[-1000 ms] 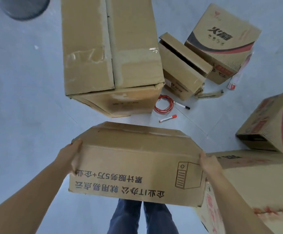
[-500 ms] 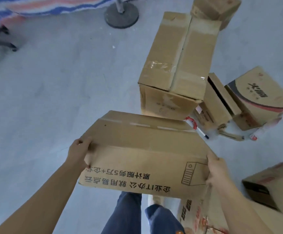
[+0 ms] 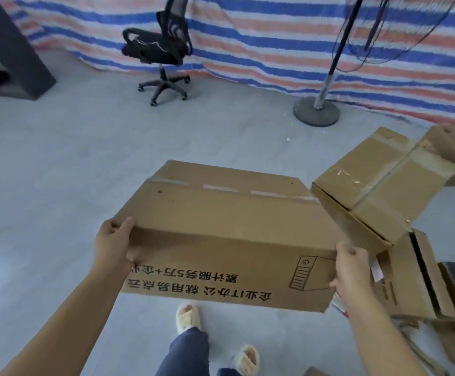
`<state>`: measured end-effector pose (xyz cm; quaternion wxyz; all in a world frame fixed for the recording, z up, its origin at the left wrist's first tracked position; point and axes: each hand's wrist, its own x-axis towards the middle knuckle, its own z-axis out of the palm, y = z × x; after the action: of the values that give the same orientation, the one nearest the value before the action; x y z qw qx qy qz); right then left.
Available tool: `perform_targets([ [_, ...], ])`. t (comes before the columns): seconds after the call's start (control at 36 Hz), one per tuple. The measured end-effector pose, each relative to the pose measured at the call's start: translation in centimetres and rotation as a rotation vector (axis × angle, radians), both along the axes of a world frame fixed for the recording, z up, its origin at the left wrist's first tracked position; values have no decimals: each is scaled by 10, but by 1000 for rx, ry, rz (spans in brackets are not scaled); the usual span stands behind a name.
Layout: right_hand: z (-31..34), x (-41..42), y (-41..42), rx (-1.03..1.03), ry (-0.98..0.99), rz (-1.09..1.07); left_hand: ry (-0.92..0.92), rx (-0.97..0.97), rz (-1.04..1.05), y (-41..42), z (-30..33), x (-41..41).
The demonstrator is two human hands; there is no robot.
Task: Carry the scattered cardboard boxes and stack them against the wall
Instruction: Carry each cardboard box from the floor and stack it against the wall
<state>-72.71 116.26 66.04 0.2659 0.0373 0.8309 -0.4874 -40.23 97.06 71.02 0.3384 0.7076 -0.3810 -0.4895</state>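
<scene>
A person carries a printed cardboard box (image 3: 229, 237) off the floor, held between both hands at chest-to-waist height, above a sandalled foot (image 3: 188, 316) mid-stride on the grey floor (image 3: 58, 172). The box's long axis runs straight across from one set of fingers to the other, so neither hand is nearer: each clamps one short end. The left hand (image 3: 112, 246) wraps the left end, thumb hooked over the top edge and the palm flat to the end face; its other fingers are hidden behind the cardboard, probably curled underneath. The right hand (image 3: 352, 270) grips the right end near the printed computer drawing, thumb on the near face, fingers curled round the corner. Both forearms reach forward and slightly inward, elbows low.

Ahead of the fingers, beyond the box's far edge, open floor leads to a striped tarpaulin (image 3: 275, 44) hanging like a wall, with an office chair (image 3: 161, 55) to the left of the hands and a fan stand (image 3: 317, 111) beyond the right. Just past the right fingers, a taped brown box (image 3: 378, 185) leans tilted on a smaller open carton (image 3: 413, 278), close to the carried box's right corner. The carry appears under way, with stacking against the wall not yet done; judging by this, the next move calls for swinging the right end clear of that leaning pile.
</scene>
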Motion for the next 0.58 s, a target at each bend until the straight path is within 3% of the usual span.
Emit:
perform_targets([
  [0.28, 67, 100, -126, -169, 98, 331, 57, -160, 314, 15, 53, 152],
  [0.58, 107, 296, -245, -389, 153, 551, 96, -260, 518, -4, 83, 354],
])
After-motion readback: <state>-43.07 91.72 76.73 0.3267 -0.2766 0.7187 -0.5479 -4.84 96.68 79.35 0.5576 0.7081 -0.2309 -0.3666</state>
